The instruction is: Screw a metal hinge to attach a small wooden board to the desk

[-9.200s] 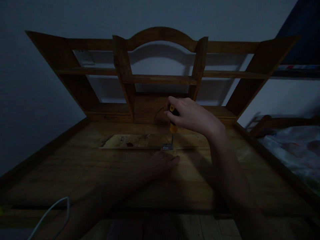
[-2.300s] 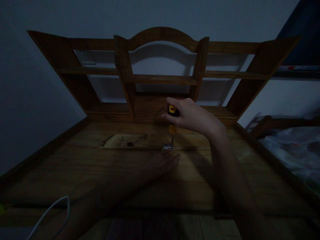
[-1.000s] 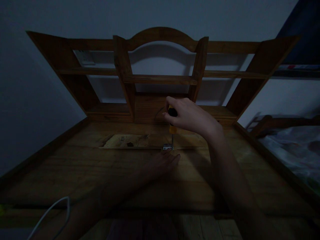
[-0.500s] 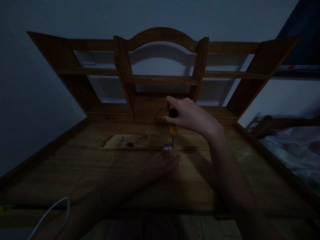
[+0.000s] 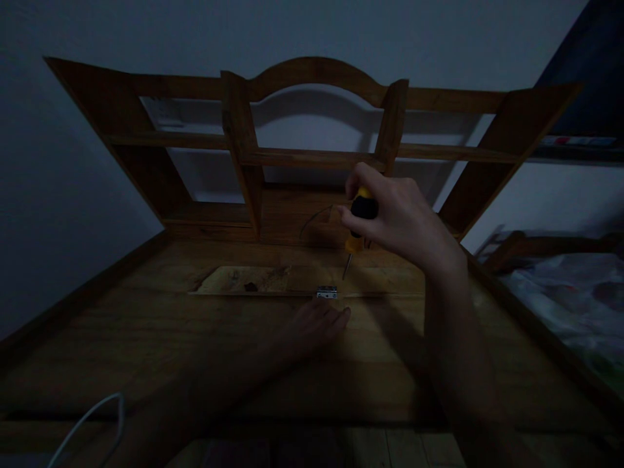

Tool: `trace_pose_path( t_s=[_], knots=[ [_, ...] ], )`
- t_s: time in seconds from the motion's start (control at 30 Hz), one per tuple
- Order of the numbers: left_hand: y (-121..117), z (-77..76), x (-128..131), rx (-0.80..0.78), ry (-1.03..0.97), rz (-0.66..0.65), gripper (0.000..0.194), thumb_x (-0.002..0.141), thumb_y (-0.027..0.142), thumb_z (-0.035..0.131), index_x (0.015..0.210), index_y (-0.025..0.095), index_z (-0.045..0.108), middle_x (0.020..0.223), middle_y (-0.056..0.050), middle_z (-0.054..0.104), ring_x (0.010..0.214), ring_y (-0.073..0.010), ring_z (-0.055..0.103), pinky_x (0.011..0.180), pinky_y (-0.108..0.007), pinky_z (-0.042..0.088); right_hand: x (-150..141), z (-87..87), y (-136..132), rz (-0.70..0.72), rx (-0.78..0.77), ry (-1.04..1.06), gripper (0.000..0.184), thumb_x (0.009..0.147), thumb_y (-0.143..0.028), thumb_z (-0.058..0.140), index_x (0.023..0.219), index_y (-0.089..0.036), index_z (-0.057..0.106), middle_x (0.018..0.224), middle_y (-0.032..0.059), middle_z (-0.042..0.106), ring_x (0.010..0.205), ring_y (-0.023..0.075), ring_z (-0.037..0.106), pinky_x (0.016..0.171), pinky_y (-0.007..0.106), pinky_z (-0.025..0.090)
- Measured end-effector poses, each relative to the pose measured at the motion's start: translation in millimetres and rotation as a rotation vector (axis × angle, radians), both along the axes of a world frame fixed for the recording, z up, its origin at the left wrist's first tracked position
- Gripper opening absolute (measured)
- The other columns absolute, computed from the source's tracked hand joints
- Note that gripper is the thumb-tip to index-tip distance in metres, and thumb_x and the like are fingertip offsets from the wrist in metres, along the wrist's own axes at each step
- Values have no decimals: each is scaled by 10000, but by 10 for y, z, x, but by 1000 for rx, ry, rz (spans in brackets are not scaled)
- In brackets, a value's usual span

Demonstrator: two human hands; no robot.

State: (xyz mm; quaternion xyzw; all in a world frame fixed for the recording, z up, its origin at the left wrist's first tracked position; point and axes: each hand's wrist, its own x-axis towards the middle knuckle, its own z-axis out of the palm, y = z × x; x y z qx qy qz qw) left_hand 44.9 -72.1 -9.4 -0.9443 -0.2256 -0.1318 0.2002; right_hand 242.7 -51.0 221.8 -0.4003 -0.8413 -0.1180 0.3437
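In the head view my right hand (image 5: 397, 211) is wrapped round the yellow and black handle of a screwdriver (image 5: 363, 208). The shaft points down and slightly left, its tip apart from a small metal hinge (image 5: 326, 292). That hinge sits at the front edge of a shallow recess in the wooden desktop (image 5: 219, 344). My left hand (image 5: 316, 322) lies flat on the wood just in front of the hinge, fingers stretched out toward the right. Dim light hides whether the left fingertips touch the hinge.
A wooden shelf unit (image 5: 312, 157) rises at the back of the desk. The recess (image 5: 273, 279) has rough wood at its left end. A thin cable stands behind my right hand. A white cord (image 5: 88, 416) curves at lower left. Clear plastic wrapping (image 5: 570, 292) lies on the right.
My right hand has lifted the screwdriver up and to the right, off the hinge, and the shaft is now tilted. The left hand stays in place on the wood.
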Motion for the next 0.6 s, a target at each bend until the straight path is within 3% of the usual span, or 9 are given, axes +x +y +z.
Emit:
trace_pose_path(
  t_s=[0.1, 0.2, 0.4, 0.6],
  knots=[
    [-83, 91, 37, 6, -17, 32, 425, 981, 48, 454, 1390, 127, 535, 1038, -81, 731, 946, -207, 682, 1146, -496, 410, 33, 15, -17, -23, 12, 12, 162, 916, -257, 605, 1072, -214, 612, 845, 12, 629, 772, 181, 570, 698, 305, 350],
    [-194, 187, 49, -14, -32, 106, 498, 958, 23, 410, 1443, 105, 491, 1145, -101, 725, 1033, -245, 681, 1186, -557, 348, 60, 35, -38, -54, 15, 22, 153, 919, -264, 602, 1063, -216, 620, 844, 6, 637, 763, 175, 573, 703, 306, 361],
    [-267, 167, 1, -63, -47, 123, 542, 955, 33, 353, 1483, 106, 448, 1311, -121, 684, 1161, -230, 657, 1191, -457, 366, 152, 81, -55, -123, -7, 40, 144, 921, -285, 605, 1053, -229, 623, 849, 7, 655, 758, 181, 599, 713, 306, 384],
    [-265, 135, 13, -82, -56, 157, 569, 951, 44, 387, 1513, 110, 436, 1350, -148, 664, 1248, -243, 624, 1192, -448, 381, 238, 112, -80, -153, 19, 67, 120, 910, -274, 603, 1017, -227, 632, 842, 14, 676, 752, 188, 619, 707, 306, 392]
  ],
)
